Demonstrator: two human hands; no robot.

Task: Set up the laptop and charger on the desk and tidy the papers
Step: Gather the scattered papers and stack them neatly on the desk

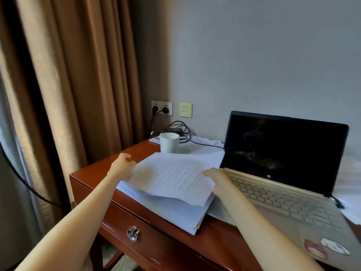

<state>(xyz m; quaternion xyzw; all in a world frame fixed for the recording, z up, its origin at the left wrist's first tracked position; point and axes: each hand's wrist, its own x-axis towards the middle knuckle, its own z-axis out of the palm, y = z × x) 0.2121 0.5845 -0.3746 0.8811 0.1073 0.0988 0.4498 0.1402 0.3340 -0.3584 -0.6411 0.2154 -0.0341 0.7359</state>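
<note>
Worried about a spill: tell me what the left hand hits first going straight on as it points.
Likely the white mug, just beyond the left hand on the desk, though the line may pass left of it toward the wall plugs; depth is unclear.

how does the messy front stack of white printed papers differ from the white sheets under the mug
The front stack of white printed papers is thick and fanned unevenly; the white back sheets lie thin and flat. The left hand and right hand hold the front stack's top sheets lifted; no hand touches the back sheets. The back sheets carry a white mug; the front stack bears nothing. Both are white paper on the brown wooden desk.
</note>
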